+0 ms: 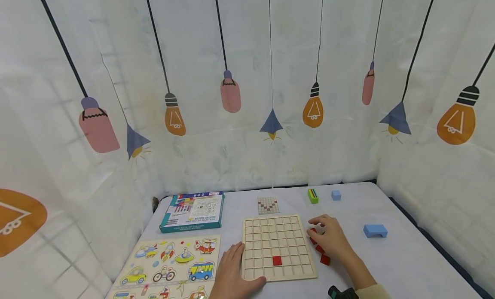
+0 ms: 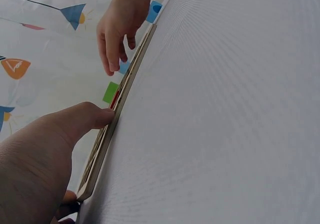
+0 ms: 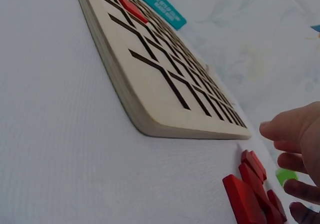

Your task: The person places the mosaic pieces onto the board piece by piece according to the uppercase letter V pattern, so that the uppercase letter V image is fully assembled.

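Observation:
A square wooden grid board [image 1: 279,247] lies on the white table, with one red square tile [image 1: 277,260] in a cell near its front. My left hand [image 1: 235,275] holds the board's front left corner, fingers along the left side and the thumb against the front edge. Off the board's right side, my right hand [image 1: 330,238] hovers over several red tiles [image 3: 245,196]. Its fingers are loosely bent, and the right wrist view shows nothing between thumb and fingers. The hand partly hides the red tiles in the head view.
Behind the board lies a small patterned card [image 1: 268,205]. A teal-edged box [image 1: 193,211] and a vehicle picture board [image 1: 166,264] are to the left. To the right stand a green striped block [image 1: 313,196], a blue cube [image 1: 336,195] and a blue arch block [image 1: 375,230].

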The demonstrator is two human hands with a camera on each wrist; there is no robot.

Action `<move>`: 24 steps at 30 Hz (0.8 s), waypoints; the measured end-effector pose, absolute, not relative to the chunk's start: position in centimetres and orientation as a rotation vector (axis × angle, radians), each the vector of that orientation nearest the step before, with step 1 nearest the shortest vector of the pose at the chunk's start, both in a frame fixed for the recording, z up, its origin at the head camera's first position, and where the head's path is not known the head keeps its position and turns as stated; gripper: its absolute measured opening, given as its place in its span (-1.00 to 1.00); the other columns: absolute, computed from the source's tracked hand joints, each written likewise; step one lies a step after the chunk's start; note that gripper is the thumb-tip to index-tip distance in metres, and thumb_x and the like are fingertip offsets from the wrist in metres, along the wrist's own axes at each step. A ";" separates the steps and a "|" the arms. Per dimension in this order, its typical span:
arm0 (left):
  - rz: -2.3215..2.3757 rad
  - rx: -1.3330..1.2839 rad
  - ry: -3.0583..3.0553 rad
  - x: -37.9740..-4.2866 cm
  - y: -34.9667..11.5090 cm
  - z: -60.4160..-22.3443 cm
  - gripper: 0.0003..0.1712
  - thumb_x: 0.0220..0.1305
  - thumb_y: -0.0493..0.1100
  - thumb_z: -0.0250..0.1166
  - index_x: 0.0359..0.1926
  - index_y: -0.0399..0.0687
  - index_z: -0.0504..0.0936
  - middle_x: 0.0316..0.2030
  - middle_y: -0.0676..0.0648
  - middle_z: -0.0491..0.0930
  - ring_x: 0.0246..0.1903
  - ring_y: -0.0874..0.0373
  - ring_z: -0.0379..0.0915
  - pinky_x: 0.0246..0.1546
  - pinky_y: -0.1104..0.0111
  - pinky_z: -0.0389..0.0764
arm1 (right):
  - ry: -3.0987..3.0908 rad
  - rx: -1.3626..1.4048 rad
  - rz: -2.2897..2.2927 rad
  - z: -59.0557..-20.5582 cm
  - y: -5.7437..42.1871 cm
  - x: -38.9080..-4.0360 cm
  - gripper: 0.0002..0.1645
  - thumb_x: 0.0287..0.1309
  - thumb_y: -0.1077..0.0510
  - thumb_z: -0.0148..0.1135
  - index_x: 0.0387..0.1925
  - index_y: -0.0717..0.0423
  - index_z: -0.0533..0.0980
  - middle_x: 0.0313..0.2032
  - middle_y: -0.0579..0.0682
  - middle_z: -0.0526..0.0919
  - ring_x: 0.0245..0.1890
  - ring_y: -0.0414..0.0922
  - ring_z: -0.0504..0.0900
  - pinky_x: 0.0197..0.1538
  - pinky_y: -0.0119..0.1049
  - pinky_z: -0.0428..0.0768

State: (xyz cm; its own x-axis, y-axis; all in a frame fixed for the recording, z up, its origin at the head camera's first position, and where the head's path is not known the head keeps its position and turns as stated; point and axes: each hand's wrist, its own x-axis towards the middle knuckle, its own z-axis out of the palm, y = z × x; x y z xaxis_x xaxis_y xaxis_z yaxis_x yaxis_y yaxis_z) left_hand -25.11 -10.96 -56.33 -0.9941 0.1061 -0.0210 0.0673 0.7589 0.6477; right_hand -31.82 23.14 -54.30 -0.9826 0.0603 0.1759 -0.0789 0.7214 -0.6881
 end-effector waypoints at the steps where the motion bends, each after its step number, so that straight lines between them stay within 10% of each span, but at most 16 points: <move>1: 1.062 0.142 2.892 -25.1 -11.0 -56.3 0.49 -0.09 0.67 0.56 0.65 -0.15 0.36 0.63 -0.23 0.36 0.65 -0.36 0.18 0.67 -0.44 0.22 | -2.740 0.010 1.098 -54.5 23.2 -31.9 -0.65 0.38 0.02 0.55 0.14 -0.04 0.77 0.17 -0.01 0.72 0.09 -0.02 0.58 0.00 -0.23 0.69; 24: 1.067 0.116 2.892 -25.1 -11.0 -56.7 0.48 -0.13 0.66 0.58 0.65 -0.09 0.39 0.63 -0.18 0.37 0.66 -0.33 0.17 0.69 -0.40 0.22 | -2.794 0.013 1.023 -55.2 23.5 -32.1 -0.74 0.29 0.16 0.56 0.01 -0.06 0.83 0.04 -0.09 0.77 -0.02 -0.07 0.50 -0.16 -0.29 0.56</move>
State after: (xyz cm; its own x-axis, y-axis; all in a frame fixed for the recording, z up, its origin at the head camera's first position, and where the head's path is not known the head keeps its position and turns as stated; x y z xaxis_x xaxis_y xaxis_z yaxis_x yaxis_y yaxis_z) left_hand -25.11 -11.00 -56.66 -0.9955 0.0901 -0.0276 0.0505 0.7580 0.6503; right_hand -32.07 23.54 -55.16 -0.9862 0.0490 0.1581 -0.0647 0.7653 -0.6404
